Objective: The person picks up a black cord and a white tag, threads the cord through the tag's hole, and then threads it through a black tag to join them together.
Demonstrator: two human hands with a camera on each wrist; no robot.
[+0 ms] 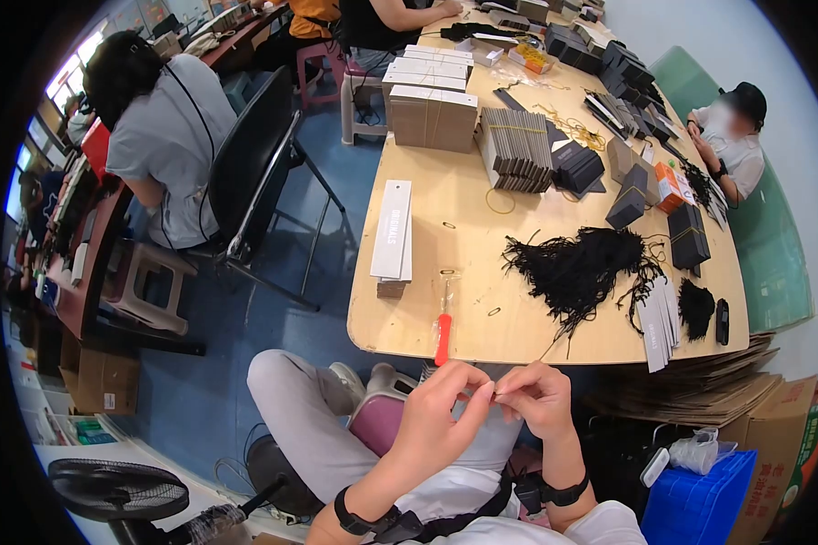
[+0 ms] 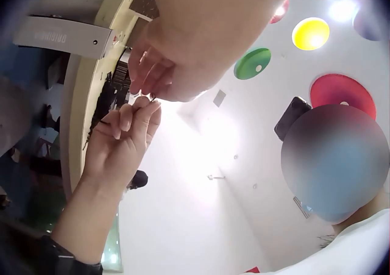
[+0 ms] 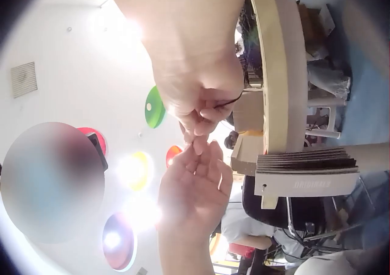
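Observation:
Both hands meet just in front of the table's near edge, fingertips to fingertips. My left hand (image 1: 445,416) pinches a tiny piece of thin black cord between thumb and index finger. My right hand (image 1: 540,400) pinches the same cord right beside it, and a dark strand (image 3: 230,102) trails from its curled fingers in the right wrist view. What the fingertips hold is mostly hidden. A tangled heap of black cords (image 1: 577,268) lies on the table beyond the hands. White printed tags (image 1: 656,325) are fanned out to its right.
On the wooden table (image 1: 445,195) stand a stack of printed tags (image 1: 392,232), a red-handled tool (image 1: 443,338), banded card bundles (image 1: 433,118) and dark banded bundles (image 1: 689,236). A blue crate (image 1: 700,500) stands low right, a black fan (image 1: 118,489) low left. Another person (image 1: 732,136) sits at the right.

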